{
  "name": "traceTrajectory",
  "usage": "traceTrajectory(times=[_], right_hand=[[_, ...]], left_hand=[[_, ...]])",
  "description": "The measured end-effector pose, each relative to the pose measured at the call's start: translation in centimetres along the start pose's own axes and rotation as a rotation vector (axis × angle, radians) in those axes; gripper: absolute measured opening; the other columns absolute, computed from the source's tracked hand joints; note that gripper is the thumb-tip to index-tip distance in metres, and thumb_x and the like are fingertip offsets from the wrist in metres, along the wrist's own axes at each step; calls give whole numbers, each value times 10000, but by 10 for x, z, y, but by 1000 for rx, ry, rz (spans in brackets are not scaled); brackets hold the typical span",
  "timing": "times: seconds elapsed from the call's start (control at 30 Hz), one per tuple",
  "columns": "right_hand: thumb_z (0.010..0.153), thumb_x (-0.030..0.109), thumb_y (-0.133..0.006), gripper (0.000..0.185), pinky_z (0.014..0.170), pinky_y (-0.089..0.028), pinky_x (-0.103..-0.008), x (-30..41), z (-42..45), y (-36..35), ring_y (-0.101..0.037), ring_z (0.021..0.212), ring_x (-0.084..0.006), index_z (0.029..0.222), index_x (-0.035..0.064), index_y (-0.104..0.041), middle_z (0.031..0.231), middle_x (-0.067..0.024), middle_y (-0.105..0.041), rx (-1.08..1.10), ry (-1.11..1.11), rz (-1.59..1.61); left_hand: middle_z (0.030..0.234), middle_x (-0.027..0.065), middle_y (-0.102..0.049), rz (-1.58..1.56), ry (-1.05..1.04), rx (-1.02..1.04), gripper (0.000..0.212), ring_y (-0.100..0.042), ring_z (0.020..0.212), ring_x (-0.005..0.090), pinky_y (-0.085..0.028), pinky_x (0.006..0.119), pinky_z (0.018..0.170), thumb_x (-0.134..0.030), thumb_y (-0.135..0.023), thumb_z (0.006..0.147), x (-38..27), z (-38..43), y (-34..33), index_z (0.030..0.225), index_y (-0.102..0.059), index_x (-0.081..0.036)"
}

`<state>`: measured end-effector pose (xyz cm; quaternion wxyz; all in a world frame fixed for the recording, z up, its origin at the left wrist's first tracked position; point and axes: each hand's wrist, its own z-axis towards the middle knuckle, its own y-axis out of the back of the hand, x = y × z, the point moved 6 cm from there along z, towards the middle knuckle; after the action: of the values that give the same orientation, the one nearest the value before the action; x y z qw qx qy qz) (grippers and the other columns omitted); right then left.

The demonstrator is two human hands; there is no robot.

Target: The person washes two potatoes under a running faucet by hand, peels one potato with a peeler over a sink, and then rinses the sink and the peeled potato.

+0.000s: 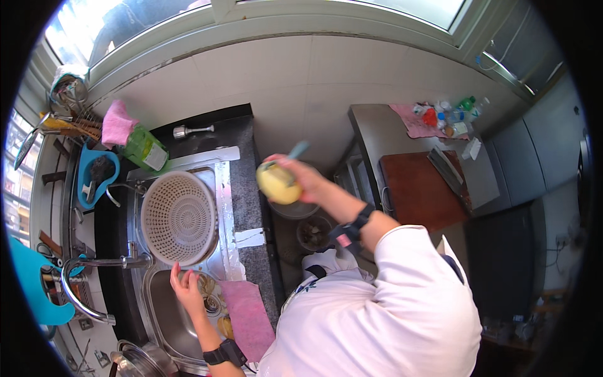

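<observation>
My right hand (307, 178) is raised right of the black counter edge, gripping a yellow peeled potato (279, 184) together with a peeler whose teal handle (298, 150) sticks up past the fingers. Both are slightly blurred, and the peeler's blade is hard to make out. Over the sink basin (172, 313) hovers my left hand (189, 291), fingers apart and nothing in it. Just beyond its fingertips stands a beige plastic colander (178, 214) with no food in it. Peelings (225, 326) lie in the basin around the drain, partly covered by my left arm.
A chrome faucet (89, 311) arches in from the left. A pink cloth (247, 313) drapes over the sink's front edge. Below my right hand are bins (314, 233) on the floor. At right, a cleaver (445, 169) rests on a brown cutting board (414, 188).
</observation>
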<state>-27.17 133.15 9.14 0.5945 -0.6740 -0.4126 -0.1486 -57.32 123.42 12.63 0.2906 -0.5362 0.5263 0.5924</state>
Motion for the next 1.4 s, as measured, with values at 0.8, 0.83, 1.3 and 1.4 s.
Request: traceTrajectory(times=[0.8,0.83,1.3,1.4], right_hand=[[685,240,-502,274,702,-339,-230,141,-229,141,-474,781,-147,821,3,-519,804,-71,-519,-1215,15,-1315],[690,241,-501,275,703,-337,-229,143,-224,136,-473,782,-145,821,0,-519,802,-72,-521,-1200,15,-1314],[724,216,-468,221,490,-308,-172,86,-63,16,-394,556,-52,807,18,-523,681,-9,-496,-294,147,-1156],[711,194,-490,211,479,-318,-166,34,-29,-26,-405,551,-47,817,14,-518,667,-3,-496,42,44,-1121]], left_hand=[[960,111,-368,55,592,-361,390,-436,755,168,-393,238,593,-44,-513,611,144,-79,79,983,-400,-72],[958,129,-378,311,619,-310,423,-429,786,199,-382,256,640,-83,-542,584,152,-84,86,984,-404,-65],[982,137,-442,549,821,124,745,-404,927,273,-345,313,765,-286,-690,374,267,-104,52,1009,-367,-70],[973,142,-447,630,887,165,747,-404,929,269,-349,319,743,-289,-693,385,255,-100,46,1016,-352,-81]])
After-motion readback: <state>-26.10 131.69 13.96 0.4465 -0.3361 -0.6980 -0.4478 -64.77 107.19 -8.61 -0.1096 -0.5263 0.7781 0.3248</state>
